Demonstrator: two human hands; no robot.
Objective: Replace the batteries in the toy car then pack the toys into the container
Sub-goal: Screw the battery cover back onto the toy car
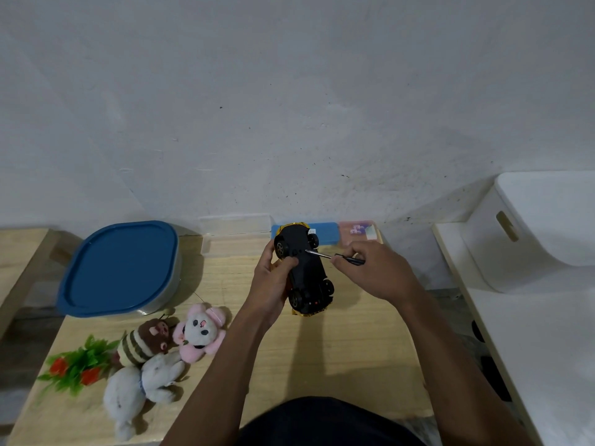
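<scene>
Forearms (225, 365) reach over the pale wood-grain table (338, 355). Left hand (272, 281) grips the upturned toy car (309, 275), smooth black underside showing; right hand (370, 275) pinches a thin metal screwdriver (322, 254), tip against that underside. Fuzzy plush toys (154, 355) lie left.

- Pale wooden worktop (338, 349): matt, with fine straight grain.
- Gold-bodied toy car (308, 277): the underside is matt black plastic, and the gold edge is glossy, almost mirror-like.
- Slim screwdriver (322, 255): bright bare-metal shaft and a dark handle (its material can't be told).
- Rounded-square container with a blue lid (119, 268): smooth plastic with a soft sheen; the wall below is translucent.
- Pink-and-white plush toy (198, 331), brown striped plush toy (141, 347) and grey-white plush toy (128, 394): fuzzy cloth, and the grey one looks matted.
- Green artificial plant with red flowers (75, 370): slightly shiny plastic.
- Clear rectangular box (235, 235): transparent plastic.
- White wall (289, 107): matt and rough, with specks.
</scene>
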